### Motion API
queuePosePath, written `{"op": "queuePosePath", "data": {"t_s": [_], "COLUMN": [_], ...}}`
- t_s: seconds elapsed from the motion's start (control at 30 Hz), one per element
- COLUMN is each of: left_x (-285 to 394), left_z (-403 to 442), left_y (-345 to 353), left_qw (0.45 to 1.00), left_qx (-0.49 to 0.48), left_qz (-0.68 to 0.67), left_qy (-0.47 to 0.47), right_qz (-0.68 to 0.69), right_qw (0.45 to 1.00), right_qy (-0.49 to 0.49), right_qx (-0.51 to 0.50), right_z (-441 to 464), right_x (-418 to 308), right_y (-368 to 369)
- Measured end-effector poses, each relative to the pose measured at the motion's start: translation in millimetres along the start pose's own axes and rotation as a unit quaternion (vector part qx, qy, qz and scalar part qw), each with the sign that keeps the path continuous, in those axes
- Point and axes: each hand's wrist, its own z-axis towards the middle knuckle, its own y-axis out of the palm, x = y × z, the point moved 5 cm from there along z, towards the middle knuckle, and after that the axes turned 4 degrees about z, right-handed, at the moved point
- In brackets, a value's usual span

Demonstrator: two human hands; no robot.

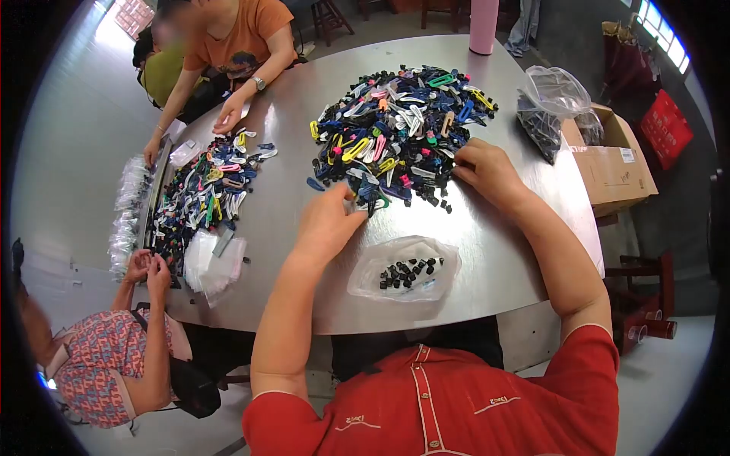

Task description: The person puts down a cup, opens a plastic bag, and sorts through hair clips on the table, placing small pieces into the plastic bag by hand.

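Observation:
A large heap of mixed hair clips [380,144] in white, navy, yellow, pink and green lies before me, with small black pieces among them. My left hand [328,220] is at the heap's near left edge, thumb and fingers apart beside a few clips. At the right edge my right hand [488,173] has its fingers curled together against the heap; what they pinch, if anything, is too small to make out. Between my forearms, close to me, a clear plastic bag [365,275] lies spread on the table with several small black pieces [407,273] on it.
Left of me is a second clip pile [209,186], with clear plastic sleeves [213,266] and two co-workers' hands around it. A pink bottle [484,26] stands at the far edge. A filled bag [541,125] and a cardboard box [612,175] are at the right.

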Motion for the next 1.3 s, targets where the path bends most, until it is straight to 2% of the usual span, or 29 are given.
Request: {"op": "queuePosePath", "data": {"t_s": [0.07,0.2,0.27,0.37,0.43,0.5,0.57,0.6,0.67,0.73,0.83,0.87,0.93,0.97,1.0,1.07,1.1,1.17,1.2,1.3], "left_x": [-0.3,-12.0,-8.3,-8.9,-7.2,-0.7,11.4,10.7,6.2,1.5,-0.2,2.8,14.0,22.4,29.9,46.4,46.6,43.1,40.6,37.0], "left_z": [7.0,19.0,25.9,28.4,25.0,18.3,13.9,15.0,19.8,20.0,18.4,16.6,8.6,7.0,6.7,1.0,1.3,4.2,4.4,5.2], "left_y": [-0.6,13.0,18.5,28.1,20.8,12.3,9.3,16.0,22.1,25.9,18.1,15.4,7.3,7.9,14.0,25.9,28.9,41.0,40.2,35.8], "left_qw": [0.999,0.999,0.987,0.970,0.964,0.960,0.950,0.957,0.962,0.955,0.956,0.955,0.934,0.927,0.920,0.901,0.902,0.908,0.902,0.918], "left_qx": [0.004,-0.005,0.077,0.122,0.149,0.182,0.192,0.164,0.159,0.178,0.222,0.221,0.274,0.249,0.213,0.168,0.167,0.127,0.149,0.125], "left_qz": [0.006,-0.041,-0.106,-0.187,-0.184,-0.155,-0.046,-0.039,-0.031,-0.028,-0.086,-0.089,-0.019,-0.040,-0.035,-0.014,-0.013,0.013,0.014,0.021], "left_qy": [-0.034,-0.011,0.094,0.102,0.118,0.144,0.244,0.235,0.221,0.235,0.174,0.175,0.230,0.277,0.329,0.399,0.399,0.400,0.404,0.376], "right_qz": [0.000,0.006,0.003,0.025,0.108,0.125,0.167,0.197,0.189,0.152,0.160,0.209,0.144,0.117,0.095,0.027,-0.027,-0.050,-0.075,-0.107], "right_qw": [1.000,0.997,0.997,0.993,0.983,0.978,0.969,0.963,0.943,0.935,0.955,0.961,0.987,0.991,0.990,0.989,0.989,0.986,0.982,0.986], "right_qy": [-0.024,-0.060,-0.062,-0.083,-0.092,-0.109,-0.143,-0.162,-0.274,-0.313,-0.241,-0.176,-0.053,0.028,0.046,0.007,0.005,0.027,0.049,0.011], "right_qx": [0.005,0.042,0.045,0.077,0.118,0.129,0.108,0.089,-0.002,-0.069,-0.071,-0.035,-0.045,-0.067,-0.089,-0.145,-0.147,-0.156,-0.164,-0.125], "right_z": [0.9,-1.1,-0.5,-1.9,-3.6,-9.5,-20.9,-27.2,-34.2,-34.1,-27.4,-23.5,-14.5,-12.6,-13.5,-19.4,-20.8,-19.8,-18.7,-18.7], "right_x": [-4.2,-15.3,-16.9,-23.2,-33.6,-67.6,-102.5,-118.0,-148.8,-163.3,-143.1,-129.3,-108.3,-95.5,-84.5,-65.6,-61.0,-56.0,-51.8,-40.0], "right_y": [2.8,-0.2,0.7,-0.9,-8.8,-26.5,-37.8,-39.2,-32.8,-18.4,-22.5,-26.8,-34.6,-32.6,-24.7,-3.2,4.6,11.0,13.4,11.6]}}
